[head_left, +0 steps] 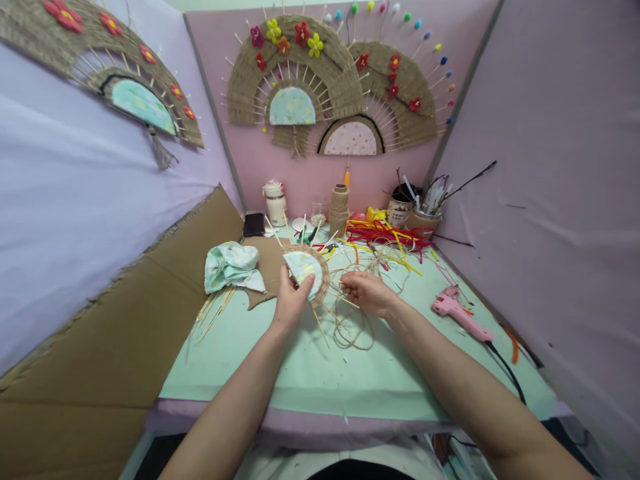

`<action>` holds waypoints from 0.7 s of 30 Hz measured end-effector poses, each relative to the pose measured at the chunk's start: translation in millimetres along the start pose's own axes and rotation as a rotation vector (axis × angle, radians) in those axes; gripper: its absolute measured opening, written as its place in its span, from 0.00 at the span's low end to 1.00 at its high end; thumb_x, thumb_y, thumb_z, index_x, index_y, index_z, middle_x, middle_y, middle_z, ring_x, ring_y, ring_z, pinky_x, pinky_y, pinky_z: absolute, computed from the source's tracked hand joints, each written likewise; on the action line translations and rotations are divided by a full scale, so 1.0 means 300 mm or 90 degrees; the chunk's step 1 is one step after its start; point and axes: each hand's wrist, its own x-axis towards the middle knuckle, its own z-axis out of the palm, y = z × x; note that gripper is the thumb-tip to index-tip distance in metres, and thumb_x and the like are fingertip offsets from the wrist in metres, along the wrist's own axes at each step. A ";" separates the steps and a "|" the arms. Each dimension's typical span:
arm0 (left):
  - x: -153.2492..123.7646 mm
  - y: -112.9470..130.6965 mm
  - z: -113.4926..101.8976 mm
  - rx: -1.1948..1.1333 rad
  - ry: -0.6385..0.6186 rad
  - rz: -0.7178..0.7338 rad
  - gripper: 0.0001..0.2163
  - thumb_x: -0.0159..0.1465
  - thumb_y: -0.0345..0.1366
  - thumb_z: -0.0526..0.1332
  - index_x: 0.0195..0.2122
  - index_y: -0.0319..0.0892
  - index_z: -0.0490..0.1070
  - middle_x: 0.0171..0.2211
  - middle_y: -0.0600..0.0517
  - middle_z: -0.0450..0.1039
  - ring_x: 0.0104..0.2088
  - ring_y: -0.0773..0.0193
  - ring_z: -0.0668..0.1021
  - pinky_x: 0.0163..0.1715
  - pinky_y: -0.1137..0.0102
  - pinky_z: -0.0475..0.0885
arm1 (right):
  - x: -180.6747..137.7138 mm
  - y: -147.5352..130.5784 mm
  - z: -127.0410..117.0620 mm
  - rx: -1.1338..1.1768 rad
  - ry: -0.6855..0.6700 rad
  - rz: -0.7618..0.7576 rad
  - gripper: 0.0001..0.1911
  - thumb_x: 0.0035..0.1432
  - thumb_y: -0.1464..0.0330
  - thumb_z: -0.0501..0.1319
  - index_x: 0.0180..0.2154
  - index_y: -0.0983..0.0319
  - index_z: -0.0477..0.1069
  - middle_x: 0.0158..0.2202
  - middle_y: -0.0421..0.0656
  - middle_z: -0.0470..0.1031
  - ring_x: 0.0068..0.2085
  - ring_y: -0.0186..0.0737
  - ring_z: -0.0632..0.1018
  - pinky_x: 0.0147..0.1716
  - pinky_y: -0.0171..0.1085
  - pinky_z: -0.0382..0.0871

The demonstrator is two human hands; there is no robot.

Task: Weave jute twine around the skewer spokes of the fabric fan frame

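Observation:
My left hand (294, 293) grips a small half-round woven fan (302, 267), thumb on its pale green-and-yellow cloth face. Brown twine is woven in a band along the fan's curved edge, and thin sticks stick out from it all round. To the right of the fan, my right hand (367, 293) is closed, with its fingertips pinched at the sticks and the twine. Loose loops of twine (354, 332) hang and lie on the table below and beyond this hand. Exactly which strand the right fingers pinch is too small to be sure of, but it looks like the twine.
A crumpled cloth (231, 267) and thin sticks (215, 313) lie left, by cut cardboard (267, 267). A pink glue gun (463, 317) with a black cord lies right. Behind are a twine spool (339, 210), red pipe cleaners (385, 233), a white bottle (275, 203) and pots. Finished fans (295, 60) hang above.

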 end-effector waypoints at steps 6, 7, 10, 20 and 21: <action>0.003 0.001 -0.002 -0.001 -0.005 0.002 0.22 0.56 0.39 0.64 0.49 0.43 0.61 0.43 0.48 0.73 0.45 0.60 0.76 0.46 0.66 0.71 | -0.001 0.000 0.002 0.011 0.008 -0.007 0.03 0.44 0.72 0.67 0.24 0.63 0.73 0.21 0.39 0.72 0.23 0.27 0.67 0.20 0.27 0.57; 0.003 0.001 -0.002 0.000 -0.005 0.002 0.22 0.56 0.39 0.64 0.50 0.43 0.61 0.43 0.48 0.73 0.45 0.60 0.76 0.46 0.66 0.71 | -0.001 0.001 0.002 0.012 0.011 -0.009 0.03 0.44 0.72 0.67 0.24 0.63 0.73 0.21 0.39 0.72 0.23 0.27 0.68 0.20 0.27 0.57; 0.005 0.000 -0.002 0.009 -0.001 0.005 0.22 0.56 0.39 0.64 0.50 0.44 0.61 0.42 0.49 0.73 0.45 0.60 0.76 0.46 0.66 0.71 | -0.002 0.001 0.006 0.018 0.021 -0.013 0.03 0.43 0.73 0.66 0.25 0.62 0.74 0.22 0.39 0.72 0.24 0.28 0.69 0.21 0.27 0.59; 0.003 -0.004 -0.005 0.011 0.001 0.004 0.21 0.56 0.39 0.64 0.49 0.44 0.61 0.44 0.48 0.73 0.46 0.60 0.76 0.46 0.66 0.71 | 0.009 0.006 -0.002 0.003 0.022 -0.009 0.05 0.45 0.73 0.65 0.28 0.61 0.73 0.23 0.38 0.73 0.24 0.28 0.70 0.22 0.27 0.59; 0.003 -0.004 -0.005 0.010 0.002 0.004 0.21 0.56 0.39 0.64 0.49 0.44 0.61 0.44 0.48 0.73 0.46 0.61 0.76 0.46 0.66 0.71 | 0.011 0.006 -0.004 0.000 0.021 -0.006 0.04 0.45 0.73 0.65 0.28 0.61 0.73 0.24 0.39 0.74 0.25 0.29 0.70 0.22 0.28 0.60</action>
